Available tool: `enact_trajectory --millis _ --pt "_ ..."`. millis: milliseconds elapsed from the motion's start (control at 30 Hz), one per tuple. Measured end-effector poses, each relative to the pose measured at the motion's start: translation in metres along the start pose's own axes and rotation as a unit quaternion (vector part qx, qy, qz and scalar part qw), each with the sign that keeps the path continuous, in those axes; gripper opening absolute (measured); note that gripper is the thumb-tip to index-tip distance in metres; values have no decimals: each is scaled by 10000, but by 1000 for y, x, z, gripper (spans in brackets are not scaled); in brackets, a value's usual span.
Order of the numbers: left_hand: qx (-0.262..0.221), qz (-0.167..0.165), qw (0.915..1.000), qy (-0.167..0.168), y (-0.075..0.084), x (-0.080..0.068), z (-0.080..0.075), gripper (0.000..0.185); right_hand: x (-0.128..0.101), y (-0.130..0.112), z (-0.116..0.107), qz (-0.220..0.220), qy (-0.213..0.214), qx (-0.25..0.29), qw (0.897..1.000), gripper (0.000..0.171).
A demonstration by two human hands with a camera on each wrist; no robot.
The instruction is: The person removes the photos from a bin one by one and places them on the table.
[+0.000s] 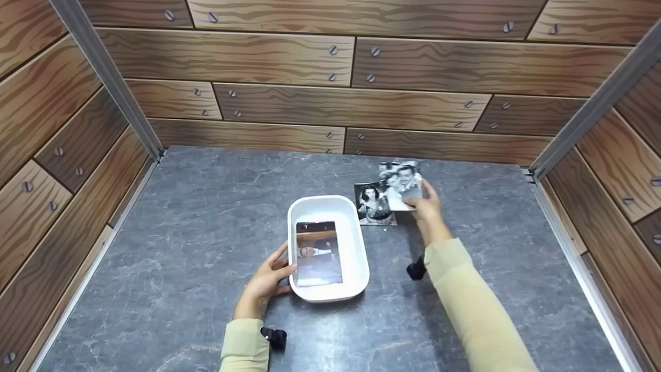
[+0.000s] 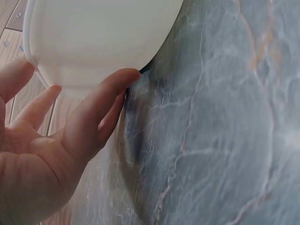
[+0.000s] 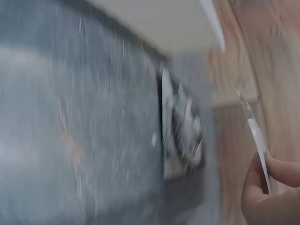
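Observation:
A white rounded rectangular tub (image 1: 354, 258) stands on the grey tabletop, a glossy colour photo (image 1: 319, 269) lying inside it. My left hand (image 1: 266, 279) holds the tub's left side, thumb over the rim; in the left wrist view its fingers meet the tub's rim and outer wall. Between thumb and fingers, my right hand (image 1: 428, 212) pinches a black-and-white photo (image 1: 404, 182) raised above the table. The right wrist view catches this photo nearly edge-on. Another black-and-white photo (image 1: 373, 211) lies on the table just right of the tub, its upper right corner overlapped by the raised one.
Wood-patterned panels (image 1: 289, 103) wall off the back and both sides of the marbled grey table (image 1: 196, 222). Metal posts (image 1: 111, 77) stand at the back corners. A small black device (image 1: 274, 337) sits at my left wrist and a similar one (image 1: 416, 269) at my right.

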State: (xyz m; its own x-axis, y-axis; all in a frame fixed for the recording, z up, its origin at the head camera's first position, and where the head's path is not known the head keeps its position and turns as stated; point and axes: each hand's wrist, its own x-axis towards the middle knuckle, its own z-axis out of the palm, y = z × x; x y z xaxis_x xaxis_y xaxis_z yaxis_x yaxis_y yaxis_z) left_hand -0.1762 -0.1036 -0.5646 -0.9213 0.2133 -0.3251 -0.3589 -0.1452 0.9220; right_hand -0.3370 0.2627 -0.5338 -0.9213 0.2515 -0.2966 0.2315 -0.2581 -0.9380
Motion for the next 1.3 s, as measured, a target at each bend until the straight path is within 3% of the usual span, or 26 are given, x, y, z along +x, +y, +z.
enact_trajectory --millis 100,133,333,467,667,867,1000,1033,1200,1300 --pt "61 -3 10000 52 1 0 -1 68 9 -3 -13 206 394 -26 9990 89" --pt "73 2 10000 38 2 0 -1 68 1 -12 -12 413 615 -247 9969 86" --pt "123 -41 9999 -22 4 1 0 69 -12 -22 -31 1011 519 -3 9935 85" --pt "85 -46 10000 10 4 0 -2 69 -17 -17 -30 1166 567 -57 9915 84" --pt "38 0 10000 -39 3 -2 0 69 -6 3 -36 822 598 -231 9945 83" --pt "79 -39 10000 -33 3 -4 0 69 39 38 -60 94 716 -754 9945 85" --pt "105 -62 9999 17 3 -3 0 69 35 36 -58 -186 941 -1673 9812 76" --pt "106 -64 9999 34 2 -2 0 69 25 27 -50 -48 1051 -2091 9722 74" --pt "54 -83 9999 74 1 -1 0 69 6 19 -44 -150 1060 -2847 9526 62" --pt "37 -69 10000 48 0 -1 -1 69 -1 18 -44 -171 1156 -3427 9322 56"
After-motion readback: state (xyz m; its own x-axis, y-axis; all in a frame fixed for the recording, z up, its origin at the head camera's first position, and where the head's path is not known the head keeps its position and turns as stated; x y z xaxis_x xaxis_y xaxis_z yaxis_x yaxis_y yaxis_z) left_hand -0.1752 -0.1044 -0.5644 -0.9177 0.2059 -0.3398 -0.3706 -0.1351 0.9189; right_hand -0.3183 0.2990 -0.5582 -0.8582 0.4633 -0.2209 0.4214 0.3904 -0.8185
